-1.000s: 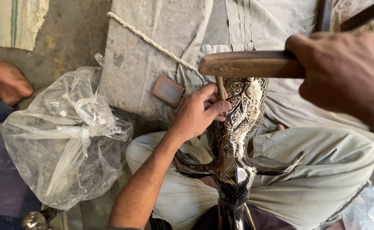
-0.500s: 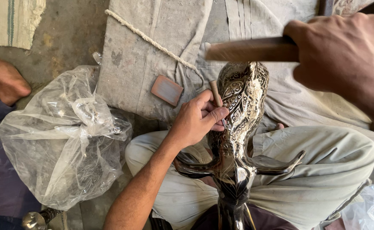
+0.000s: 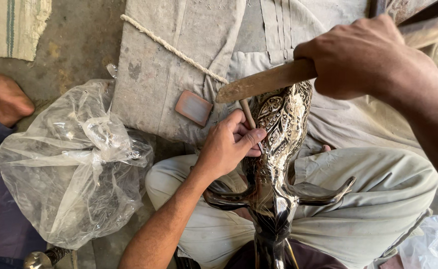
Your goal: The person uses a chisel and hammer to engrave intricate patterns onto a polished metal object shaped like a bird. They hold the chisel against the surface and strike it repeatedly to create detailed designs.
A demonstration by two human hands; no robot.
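Two hands share the work on one piece: an engraved metal animal figure (image 3: 278,149), dark and patterned with fine pale scrollwork, lies along the seated person's lap with its curved horns (image 3: 323,192) pointing out to either side near the knees. That position lets the legs cradle it so it does not roll under blows. The left hand (image 3: 229,144) rests against the figure's flank, fingers pinched together around a thin chisel (image 3: 248,113), which stands tilted with its tip on the decorated surface; the heel of the hand braces on the metal, probably to keep the tip from skating. The right hand (image 3: 363,60) is closed tight on the handle of a wooden mallet (image 3: 263,82), held just above the chisel's top end, close enough for short, controlled taps. A grey cloth (image 3: 179,65) edged with a pale rope (image 3: 174,50) covers the ground in front, and a small reddish flat block (image 3: 194,107) lies on it near the left hand. A crumpled clear plastic bag (image 3: 69,164) sits to the left on the concrete floor, beside another person's bare foot (image 3: 4,97).
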